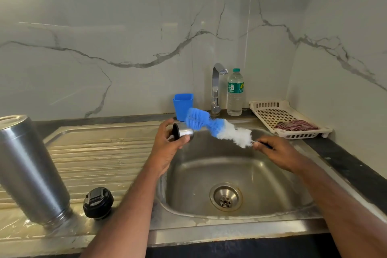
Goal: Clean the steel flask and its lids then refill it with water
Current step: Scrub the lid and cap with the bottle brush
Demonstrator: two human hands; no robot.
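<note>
Steel cap (184, 133) in L hand (167, 142); R hand (278, 153) holds brush (217, 126) (over sink (272, 184)).

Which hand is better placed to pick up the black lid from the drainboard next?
Left. The black lid lies on the left hand's side; the right hand, gripping the brush, is across the sink.

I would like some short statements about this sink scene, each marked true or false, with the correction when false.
1. The left hand holds a small steel lid. True.
2. The right hand holds a sponge. False: it holds the handle of a blue and white bottle brush.
3. The steel flask stands mouth down on the draining board. True.
4. The black lid lies inside the sink bowl. False: it sits on the draining board beside the flask.
5. Water runs from the tap. False: no stream is visible.
</note>
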